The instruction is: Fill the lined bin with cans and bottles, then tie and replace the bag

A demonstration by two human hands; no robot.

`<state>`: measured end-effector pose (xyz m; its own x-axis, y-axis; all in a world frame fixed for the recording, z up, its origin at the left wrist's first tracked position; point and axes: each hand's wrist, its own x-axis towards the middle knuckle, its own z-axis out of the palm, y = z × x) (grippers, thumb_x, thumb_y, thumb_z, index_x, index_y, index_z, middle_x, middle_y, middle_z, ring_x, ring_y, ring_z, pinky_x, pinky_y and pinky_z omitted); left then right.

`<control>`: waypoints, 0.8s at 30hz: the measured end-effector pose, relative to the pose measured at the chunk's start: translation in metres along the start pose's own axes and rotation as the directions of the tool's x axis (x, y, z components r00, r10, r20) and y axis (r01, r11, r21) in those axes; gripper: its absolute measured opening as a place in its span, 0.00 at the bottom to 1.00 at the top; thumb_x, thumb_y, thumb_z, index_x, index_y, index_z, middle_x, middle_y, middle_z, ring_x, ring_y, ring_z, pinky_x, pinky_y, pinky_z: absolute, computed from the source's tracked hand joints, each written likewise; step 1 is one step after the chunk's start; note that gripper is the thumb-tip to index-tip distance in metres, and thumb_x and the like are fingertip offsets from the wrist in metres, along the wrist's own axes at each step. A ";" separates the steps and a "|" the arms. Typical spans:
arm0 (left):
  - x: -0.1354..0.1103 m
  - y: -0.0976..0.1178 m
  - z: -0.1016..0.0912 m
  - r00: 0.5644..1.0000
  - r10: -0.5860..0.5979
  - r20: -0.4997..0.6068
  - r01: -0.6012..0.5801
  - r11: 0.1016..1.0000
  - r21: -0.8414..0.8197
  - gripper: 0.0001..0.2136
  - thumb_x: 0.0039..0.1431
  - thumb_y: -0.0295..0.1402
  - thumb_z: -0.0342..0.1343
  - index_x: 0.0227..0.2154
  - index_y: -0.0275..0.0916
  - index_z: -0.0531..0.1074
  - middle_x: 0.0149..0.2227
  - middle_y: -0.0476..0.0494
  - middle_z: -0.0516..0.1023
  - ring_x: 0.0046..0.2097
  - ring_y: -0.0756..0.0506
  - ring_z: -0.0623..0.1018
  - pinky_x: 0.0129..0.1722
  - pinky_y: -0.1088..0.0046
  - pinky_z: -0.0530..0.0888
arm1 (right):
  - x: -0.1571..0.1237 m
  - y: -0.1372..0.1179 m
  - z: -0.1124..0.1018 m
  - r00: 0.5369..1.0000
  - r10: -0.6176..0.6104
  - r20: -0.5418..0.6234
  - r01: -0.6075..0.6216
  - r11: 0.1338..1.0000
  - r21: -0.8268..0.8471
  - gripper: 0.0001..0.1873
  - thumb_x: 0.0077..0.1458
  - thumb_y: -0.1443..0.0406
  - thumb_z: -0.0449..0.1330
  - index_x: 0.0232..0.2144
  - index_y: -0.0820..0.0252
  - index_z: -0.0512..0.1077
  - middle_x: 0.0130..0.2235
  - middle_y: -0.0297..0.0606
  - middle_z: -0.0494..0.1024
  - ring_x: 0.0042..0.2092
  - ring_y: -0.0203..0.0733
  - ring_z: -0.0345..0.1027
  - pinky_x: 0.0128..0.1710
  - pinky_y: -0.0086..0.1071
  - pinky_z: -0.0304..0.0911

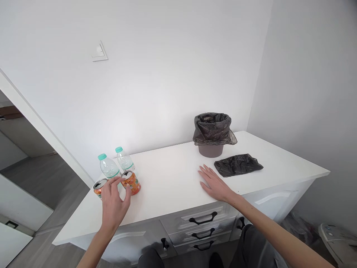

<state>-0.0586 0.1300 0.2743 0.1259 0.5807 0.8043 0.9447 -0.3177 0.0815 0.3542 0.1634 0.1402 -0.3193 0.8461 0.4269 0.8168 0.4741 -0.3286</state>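
At lower left, the left hand (pixel 115 201) curved at an orange printed metal can (pixel 133 183) near two turquoise-capped clear plastic bottles (pixel 109 166), while right of centre the right hand (pixel 214 184) lay on a white cabinet top (pixel 167 182) near a flat black plastic bag (pixel 238 165) and a black-lined round brown bin (pixel 210 150).

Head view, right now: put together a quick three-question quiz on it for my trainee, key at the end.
1. How many teal-capped bottles stand on the white top?
2. True or false: the flat black bag lies outside the lined bin.
3. Which is nearest the left hand? A) lined bin; B) orange can; C) drawer handle.

Key: 1. Two. 2. True. 3. B.
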 end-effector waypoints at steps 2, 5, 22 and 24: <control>-0.001 0.013 -0.001 0.998 0.050 -0.031 -0.051 0.998 -0.023 0.12 0.69 0.39 0.50 0.49 0.39 0.70 0.51 0.31 0.73 0.58 0.33 0.73 0.55 0.49 0.72 | -0.001 -0.002 -0.004 1.000 0.024 0.006 -0.024 1.000 -0.007 0.31 0.73 0.55 0.44 0.71 0.61 0.56 0.75 0.47 0.52 0.77 0.51 0.37 0.74 0.54 0.47; -0.015 0.032 0.005 0.971 0.233 0.055 -0.224 0.965 -0.140 0.08 0.69 0.35 0.49 0.46 0.42 0.71 0.46 0.36 0.76 0.49 0.40 0.78 0.48 0.61 0.76 | 0.001 -0.003 -0.022 0.999 -0.031 -0.035 0.029 0.999 -0.045 0.29 0.71 0.58 0.45 0.70 0.61 0.59 0.74 0.48 0.55 0.75 0.53 0.45 0.72 0.54 0.52; -0.034 0.056 0.044 0.716 -0.152 0.681 0.553 0.720 -0.420 0.22 0.65 0.55 0.48 0.34 0.42 0.74 0.24 0.52 0.67 0.28 0.48 0.67 0.30 0.73 0.63 | 0.115 0.036 -0.161 0.905 0.224 -0.360 -0.325 0.912 -0.249 0.33 0.70 0.54 0.42 0.71 0.64 0.48 0.70 0.59 0.57 0.49 0.61 0.75 0.48 0.55 0.71; -0.035 0.056 0.047 0.713 -0.160 0.683 0.542 0.743 -0.393 0.22 0.66 0.55 0.47 0.34 0.42 0.74 0.23 0.53 0.66 0.28 0.48 0.66 0.30 0.73 0.62 | 0.125 0.041 -0.163 0.906 0.258 -0.334 -0.351 0.901 -0.254 0.31 0.70 0.54 0.42 0.68 0.65 0.55 0.66 0.60 0.60 0.49 0.61 0.74 0.48 0.54 0.71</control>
<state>0.0042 0.1273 0.2231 0.1456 0.9765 0.1589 0.6508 -0.2155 0.7280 0.4265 0.2490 0.3177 0.0823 0.8078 0.5837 0.9703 0.0687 -0.2319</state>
